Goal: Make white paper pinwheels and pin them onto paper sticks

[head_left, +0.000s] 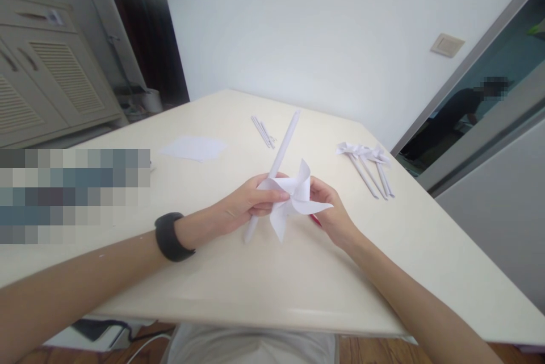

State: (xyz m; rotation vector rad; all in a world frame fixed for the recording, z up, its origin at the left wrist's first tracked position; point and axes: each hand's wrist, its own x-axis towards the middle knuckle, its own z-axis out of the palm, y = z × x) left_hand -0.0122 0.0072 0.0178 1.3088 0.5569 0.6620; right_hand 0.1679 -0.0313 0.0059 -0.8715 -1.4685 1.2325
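two hands [247, 205], one paper pinwheel [293, 196]

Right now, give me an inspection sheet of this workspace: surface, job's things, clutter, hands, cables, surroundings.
Surface: cream table, smooth, a blurred patch at its left edge.
Job's things: white paper pinwheel set against a rolled paper stick, held above the table.
Clutter: finished pinwheels on sticks lying at right; thin paper strips at the far side; flat paper sheet at far left.
Hands: left hand grips the stick and pinwheel; right hand pinches the pinwheel from the other side; black wristband on the left wrist.
Cables: a pale cord under the near table edge.
Surroundings: white wall, louvred cabinet at left, wall switch, a person seen through the doorway at right.
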